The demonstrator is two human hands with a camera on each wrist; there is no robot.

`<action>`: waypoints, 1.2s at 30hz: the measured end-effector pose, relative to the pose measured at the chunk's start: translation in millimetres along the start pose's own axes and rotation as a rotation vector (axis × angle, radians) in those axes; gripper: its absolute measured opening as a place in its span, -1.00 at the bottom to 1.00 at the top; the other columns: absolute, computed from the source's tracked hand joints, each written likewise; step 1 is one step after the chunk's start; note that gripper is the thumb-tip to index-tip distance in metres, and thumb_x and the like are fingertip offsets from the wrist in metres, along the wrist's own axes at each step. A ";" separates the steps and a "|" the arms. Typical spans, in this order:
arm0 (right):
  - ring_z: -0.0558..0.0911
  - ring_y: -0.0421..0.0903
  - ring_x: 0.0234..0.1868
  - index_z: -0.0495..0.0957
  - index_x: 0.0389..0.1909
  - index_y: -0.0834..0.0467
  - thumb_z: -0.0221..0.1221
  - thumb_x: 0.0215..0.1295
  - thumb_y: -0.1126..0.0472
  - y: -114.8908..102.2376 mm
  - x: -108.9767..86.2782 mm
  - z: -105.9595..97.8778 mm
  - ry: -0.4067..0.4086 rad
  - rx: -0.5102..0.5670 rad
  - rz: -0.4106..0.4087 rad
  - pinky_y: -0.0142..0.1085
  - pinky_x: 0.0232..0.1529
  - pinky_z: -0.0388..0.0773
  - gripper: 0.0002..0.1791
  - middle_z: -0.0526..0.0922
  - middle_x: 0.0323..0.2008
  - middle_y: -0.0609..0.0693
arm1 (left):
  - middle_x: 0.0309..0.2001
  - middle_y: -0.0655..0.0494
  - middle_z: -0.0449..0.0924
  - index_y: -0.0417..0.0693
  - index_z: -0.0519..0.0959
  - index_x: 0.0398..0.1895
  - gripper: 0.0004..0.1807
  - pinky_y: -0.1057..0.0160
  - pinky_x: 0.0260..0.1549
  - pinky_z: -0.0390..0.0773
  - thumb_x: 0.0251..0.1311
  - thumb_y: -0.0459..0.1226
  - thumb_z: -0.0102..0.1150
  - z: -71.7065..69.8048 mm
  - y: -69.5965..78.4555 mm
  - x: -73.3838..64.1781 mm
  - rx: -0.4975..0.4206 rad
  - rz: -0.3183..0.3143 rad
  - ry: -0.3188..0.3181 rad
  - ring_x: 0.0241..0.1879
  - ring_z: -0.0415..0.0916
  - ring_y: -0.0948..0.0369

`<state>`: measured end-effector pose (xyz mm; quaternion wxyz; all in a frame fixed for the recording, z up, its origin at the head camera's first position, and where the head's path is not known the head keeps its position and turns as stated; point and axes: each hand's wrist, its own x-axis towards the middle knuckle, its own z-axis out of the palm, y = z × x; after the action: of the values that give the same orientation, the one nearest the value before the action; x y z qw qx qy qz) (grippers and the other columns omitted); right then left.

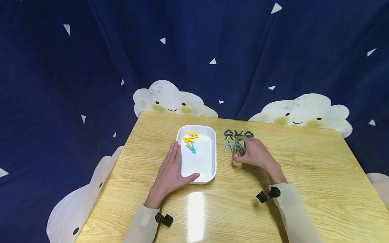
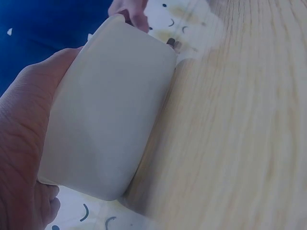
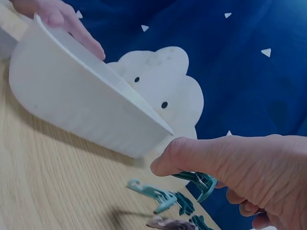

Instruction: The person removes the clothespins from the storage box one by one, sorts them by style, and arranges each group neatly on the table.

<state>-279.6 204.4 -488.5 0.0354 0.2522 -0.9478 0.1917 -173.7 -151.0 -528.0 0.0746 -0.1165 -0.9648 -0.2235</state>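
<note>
My left hand (image 1: 170, 167) lies along the left rim of a white plastic tub (image 1: 202, 165), fingers straight, thumb stretched across its near corner. Inside the tub are two yellow clothespins (image 1: 193, 135) and a light blue clothespin (image 1: 191, 149). To the right of the tub, my right hand (image 1: 255, 153) pinches a teal clothespin (image 3: 205, 184) between thumb and fingers, just over the table. A pale teal clothespin (image 1: 228, 146) stands close by on its left. Part of the held clothespin is hidden by the fingers.
Three dark green clips (image 1: 228, 134) form a row behind the teal clothespins. The wooden table (image 1: 310, 175) ends at a dark blue cloth (image 1: 194, 60) printed with clouds and triangles. Black wrist cameras (image 1: 268, 194) sit on both sleeves.
</note>
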 end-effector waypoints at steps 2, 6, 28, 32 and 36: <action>0.37 -0.12 -0.54 0.54 0.31 0.26 0.58 -0.16 -0.19 5.9 -1.2 -1.3 -0.008 -0.003 0.012 -0.22 -0.47 0.34 0.01 0.41 -0.61 -0.13 | 0.71 -0.11 -0.34 -0.26 -0.21 0.69 0.51 0.04 0.62 -0.05 0.01 0.66 -0.02 0.5 0.2 0.7 0.004 0.003 0.000 0.69 -0.39 0.06; 0.37 -0.11 -0.56 0.53 0.32 0.26 0.59 -0.14 -0.18 19.5 -3.3 -5.5 -0.027 0.005 0.053 -0.22 -0.48 0.33 0.01 0.44 -0.60 -0.10 | 0.71 -0.13 -0.33 -0.27 -0.21 0.68 0.50 0.03 0.62 -0.06 0.02 0.63 0.03 0.1 1.4 2.9 0.003 0.009 0.000 0.69 -0.38 0.04; 0.46 -0.09 -0.51 0.39 0.38 0.30 0.55 -0.03 -0.20 70.2 -12.5 12.8 -0.197 0.083 0.205 -0.16 -0.39 0.47 0.05 0.53 -0.51 -0.04 | 0.70 -0.16 -0.30 -0.30 -0.18 0.68 0.49 0.02 0.62 -0.06 0.04 0.62 0.04 -2.5 -2.7 -3.6 0.013 0.022 0.012 0.69 -0.37 0.04; 0.47 -0.07 -0.49 0.39 0.38 0.28 0.53 -0.01 -0.25 73.0 -13.6 10.9 -0.184 0.057 0.207 -0.12 -0.33 0.50 0.05 0.53 -0.51 -0.04 | 0.70 -0.17 -0.30 -0.29 -0.19 0.68 0.49 0.04 0.62 -0.07 0.03 0.63 0.02 -2.9 -0.8 -2.0 0.010 0.017 0.004 0.69 -0.38 0.05; 0.46 -0.04 -0.50 0.36 0.41 0.23 0.52 -0.02 -0.31 75.2 -17.0 8.8 -0.162 0.023 0.232 -0.11 -0.32 0.46 0.09 0.53 -0.50 -0.03 | 0.71 -0.13 -0.34 -0.28 -0.20 0.68 0.50 0.03 0.62 -0.07 0.02 0.64 0.02 -2.8 0.8 -0.5 0.003 0.013 -0.005 0.69 -0.39 0.05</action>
<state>-301.4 269.0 -525.4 -0.0664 0.1562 -0.9681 0.1846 -172.7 -151.6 -525.3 0.0736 -0.1231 -0.9646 -0.2213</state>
